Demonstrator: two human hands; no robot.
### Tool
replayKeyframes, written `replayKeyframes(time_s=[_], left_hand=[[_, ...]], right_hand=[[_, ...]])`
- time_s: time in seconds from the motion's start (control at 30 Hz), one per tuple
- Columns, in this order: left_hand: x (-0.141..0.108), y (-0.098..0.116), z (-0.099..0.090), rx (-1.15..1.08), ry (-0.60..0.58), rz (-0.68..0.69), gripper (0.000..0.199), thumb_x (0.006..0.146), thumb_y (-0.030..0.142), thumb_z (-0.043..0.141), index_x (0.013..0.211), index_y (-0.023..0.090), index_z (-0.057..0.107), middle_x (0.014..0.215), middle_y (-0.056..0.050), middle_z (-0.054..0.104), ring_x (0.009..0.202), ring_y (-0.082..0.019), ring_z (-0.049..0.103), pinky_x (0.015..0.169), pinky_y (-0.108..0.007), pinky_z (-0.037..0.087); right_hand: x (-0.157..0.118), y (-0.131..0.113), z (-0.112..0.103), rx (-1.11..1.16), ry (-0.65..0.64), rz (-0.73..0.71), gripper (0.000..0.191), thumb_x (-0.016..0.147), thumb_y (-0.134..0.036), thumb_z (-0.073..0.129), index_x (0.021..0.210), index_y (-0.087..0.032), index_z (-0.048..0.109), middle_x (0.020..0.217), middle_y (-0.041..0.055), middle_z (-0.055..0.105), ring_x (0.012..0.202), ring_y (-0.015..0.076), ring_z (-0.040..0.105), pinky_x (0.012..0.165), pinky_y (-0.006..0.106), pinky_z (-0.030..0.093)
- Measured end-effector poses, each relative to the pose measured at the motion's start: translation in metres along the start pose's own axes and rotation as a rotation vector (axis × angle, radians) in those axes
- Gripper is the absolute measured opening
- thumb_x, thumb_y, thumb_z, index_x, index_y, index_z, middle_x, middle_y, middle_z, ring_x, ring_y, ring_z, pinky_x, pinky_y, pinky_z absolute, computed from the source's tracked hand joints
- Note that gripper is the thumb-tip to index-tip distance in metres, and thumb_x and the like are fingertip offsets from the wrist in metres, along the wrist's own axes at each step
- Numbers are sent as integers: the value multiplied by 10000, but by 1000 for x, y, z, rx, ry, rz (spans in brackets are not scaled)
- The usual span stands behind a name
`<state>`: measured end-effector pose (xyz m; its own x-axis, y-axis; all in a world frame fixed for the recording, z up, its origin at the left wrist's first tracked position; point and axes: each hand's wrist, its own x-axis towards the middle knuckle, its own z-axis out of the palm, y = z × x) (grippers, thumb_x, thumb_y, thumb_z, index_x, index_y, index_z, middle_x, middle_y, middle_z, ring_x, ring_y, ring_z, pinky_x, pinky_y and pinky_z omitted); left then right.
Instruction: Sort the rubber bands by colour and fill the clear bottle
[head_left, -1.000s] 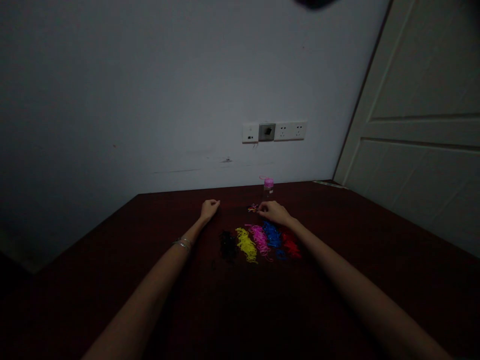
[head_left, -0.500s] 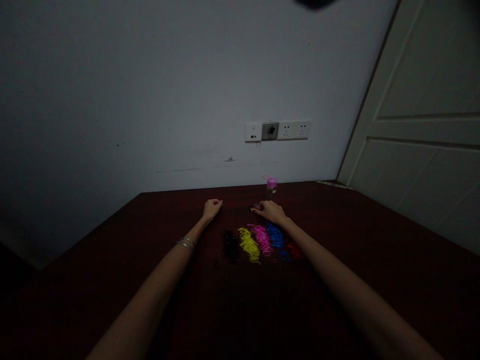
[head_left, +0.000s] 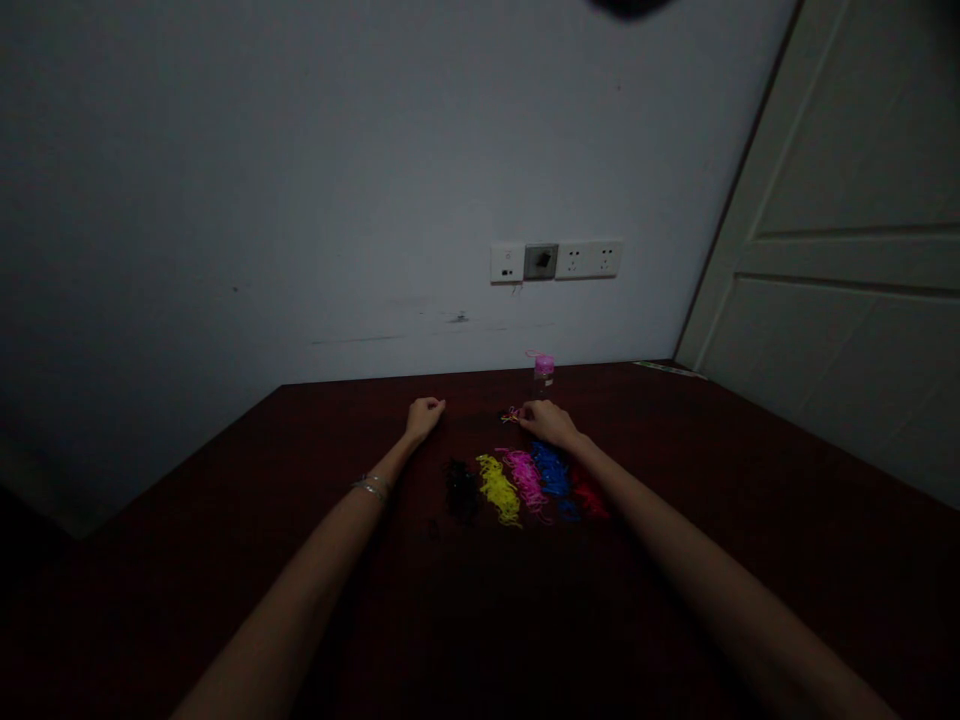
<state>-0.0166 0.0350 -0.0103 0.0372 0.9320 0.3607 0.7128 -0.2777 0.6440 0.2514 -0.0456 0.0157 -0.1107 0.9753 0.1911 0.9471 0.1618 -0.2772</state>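
Low on the table, my left hand (head_left: pixel 425 417) has its fingers curled closed; anything inside them is too small to make out. My right hand (head_left: pixel 548 421) has its fingertips pinched at the right edge of a small mixed-colour heap of thin bands (head_left: pixel 511 415), and what they grip, if anything, is hidden. Nearer to me lie separate piles of thin, loop-like bands, side by side: black (head_left: pixel 461 490), yellow (head_left: pixel 499 490), pink (head_left: pixel 527 483), blue (head_left: pixel 553 472) and red (head_left: pixel 589 495). My right forearm passes above the red pile.
Just behind my right hand stands a small clear bottle with a pink cap (head_left: pixel 544 365). The dark red table (head_left: pixel 360 620) meets a wall with a row of sockets (head_left: pixel 588 259). A pale panelled door (head_left: pixel 847 250) is on the right. The light is dim.
My right hand has shifted slightly right, away from the mixed heap, showing more of it. More of the red pile shows too. My left hand has stayed in place.
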Motion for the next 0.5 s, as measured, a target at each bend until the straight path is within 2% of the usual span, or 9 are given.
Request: replayKeyframes(time_s=[0.33,0.5], left_hand=[[-2,2,-2,4,-22,-3,354,766,378,454,717,110,681,642,-52,632,627,-151,551,586,-221,359],[-1,1,-1,4,-4,-5,345,765,374,459,710,113,679,645,-49,630,651,-153,558,588,-219,357]], right_hand=[[-4,13,-6,115,52,-67,191,764,-335,529,834,-213,657,788,38,657,681,145,576,522,222,307],[-11,8,-11,195,62,-119,205,762,-348,533,813,-194,659,717,32,636,613,124,546,513,214,306]])
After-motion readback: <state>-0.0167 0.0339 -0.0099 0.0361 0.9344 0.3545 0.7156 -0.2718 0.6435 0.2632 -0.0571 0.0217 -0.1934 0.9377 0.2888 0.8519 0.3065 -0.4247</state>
